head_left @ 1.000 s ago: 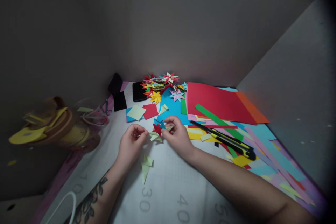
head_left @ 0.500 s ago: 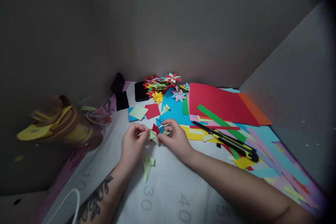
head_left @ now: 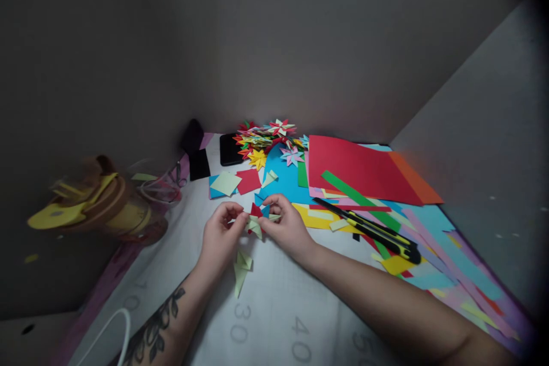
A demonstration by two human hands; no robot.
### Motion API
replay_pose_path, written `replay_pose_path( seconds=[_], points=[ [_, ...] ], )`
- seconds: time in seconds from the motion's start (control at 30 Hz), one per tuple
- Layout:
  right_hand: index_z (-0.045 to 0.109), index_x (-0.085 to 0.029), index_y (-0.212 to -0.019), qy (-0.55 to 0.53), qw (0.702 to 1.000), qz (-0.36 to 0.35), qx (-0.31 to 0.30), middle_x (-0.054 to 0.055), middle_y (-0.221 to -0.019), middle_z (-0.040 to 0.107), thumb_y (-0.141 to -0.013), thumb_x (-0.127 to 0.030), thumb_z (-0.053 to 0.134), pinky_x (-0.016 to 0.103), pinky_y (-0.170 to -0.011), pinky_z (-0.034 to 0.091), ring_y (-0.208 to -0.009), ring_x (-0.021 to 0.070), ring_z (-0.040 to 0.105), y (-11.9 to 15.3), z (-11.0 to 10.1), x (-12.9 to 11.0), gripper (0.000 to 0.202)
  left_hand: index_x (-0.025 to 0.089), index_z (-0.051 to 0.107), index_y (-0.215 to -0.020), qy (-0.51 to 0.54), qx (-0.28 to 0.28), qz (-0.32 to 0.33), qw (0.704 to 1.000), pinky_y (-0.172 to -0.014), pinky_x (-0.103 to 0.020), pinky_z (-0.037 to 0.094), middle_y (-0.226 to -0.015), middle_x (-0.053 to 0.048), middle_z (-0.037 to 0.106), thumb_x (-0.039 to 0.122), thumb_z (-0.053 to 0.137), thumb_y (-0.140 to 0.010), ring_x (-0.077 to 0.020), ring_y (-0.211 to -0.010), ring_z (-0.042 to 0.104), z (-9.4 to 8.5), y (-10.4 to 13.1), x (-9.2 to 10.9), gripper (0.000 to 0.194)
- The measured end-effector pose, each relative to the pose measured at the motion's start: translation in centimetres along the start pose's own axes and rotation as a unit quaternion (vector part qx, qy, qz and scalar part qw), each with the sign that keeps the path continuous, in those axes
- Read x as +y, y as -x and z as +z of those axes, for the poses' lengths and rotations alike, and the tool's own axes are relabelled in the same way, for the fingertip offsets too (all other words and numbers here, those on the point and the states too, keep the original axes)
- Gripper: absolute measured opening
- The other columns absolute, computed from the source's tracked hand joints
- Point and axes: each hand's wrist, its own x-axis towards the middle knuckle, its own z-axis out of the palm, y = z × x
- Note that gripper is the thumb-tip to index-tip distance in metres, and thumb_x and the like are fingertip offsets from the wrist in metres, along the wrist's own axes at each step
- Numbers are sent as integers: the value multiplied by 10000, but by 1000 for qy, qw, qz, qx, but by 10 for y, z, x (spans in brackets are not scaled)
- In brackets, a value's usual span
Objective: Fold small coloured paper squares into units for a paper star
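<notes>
Between my two hands is a small folded paper star (head_left: 256, 221) in red, blue and pale green, only partly visible behind my fingers. My left hand (head_left: 222, 231) pinches its left side between thumb and fingertips. From the right, my right hand (head_left: 286, 225) grips it, thumb in front and fingers curled behind. Just below, a pale green folded paper piece (head_left: 242, 272) lies on the white mat. Beyond my hands are a pale green paper square (head_left: 226, 183), a red paper square (head_left: 248, 181) and another small pale green folded piece (head_left: 270, 178).
Finished paper stars (head_left: 266, 140) are heaped at the back, beside a black phone (head_left: 230, 150). A red sheet (head_left: 355, 168), a box cutter (head_left: 373, 233) and paper strips (head_left: 467, 274) spread on the right. A brown-and-yellow container (head_left: 120, 206) stands left, near scissors (head_left: 179, 174).
My left hand has shifted slightly right, its fingertips closer to my right hand. The paper star's front pale green part has turned a little; both hands still hold it.
</notes>
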Motion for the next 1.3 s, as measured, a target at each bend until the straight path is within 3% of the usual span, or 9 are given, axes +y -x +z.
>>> replay_pose_path(
  seconds=[0.2, 0.6, 0.97, 1.2, 1.3],
  points=[
    [533, -193, -869, 1, 1000, -28, 6, -30, -699, 528, -702, -235, 570, 180, -488, 397, -590, 93, 509, -3, -2, 2, 176, 168, 555, -778, 14, 24, -13, 1000, -561, -195, 418, -703, 12, 555, 281, 640, -696, -98, -613, 514, -1, -1, 0, 165],
    [545, -191, -887, 21, 999, -30, 12, -36, -660, 511, -698, -254, 586, 189, -497, 388, -590, 99, 499, -2, 0, 1, 203, 169, 550, -787, 19, 56, -5, 998, -575, -186, 414, -713, 21, 547, 269, 630, -706, -91, -627, 509, 1, -2, 0, 152],
    [551, -206, -892, 68, 997, -19, 21, -54, -601, 498, -678, -273, 626, 197, -475, 387, -542, 106, 500, 2, 0, -2, 237, 179, 549, -751, -8, 70, -19, 997, -533, -193, 417, -704, 16, 543, 262, 615, -702, -102, -619, 521, 3, 2, 11, 117],
    [546, -201, -842, 87, 995, -49, 30, -12, -726, 577, -671, -233, 582, 203, -529, 423, -654, 126, 544, 1, 0, -8, 178, 192, 553, -889, 28, 34, 4, 999, -611, -214, 472, -826, -7, 549, 279, 642, -686, -115, -714, 558, 2, 1, 5, 238],
    [535, -196, -849, 69, 997, -36, 19, -9, -738, 575, -669, -234, 580, 194, -505, 408, -642, 121, 536, 0, -2, -8, 189, 174, 564, -900, 36, -21, -16, 999, -613, -228, 485, -835, -28, 577, 300, 675, -655, -133, -729, 574, -1, -2, -1, 297]
  ],
)
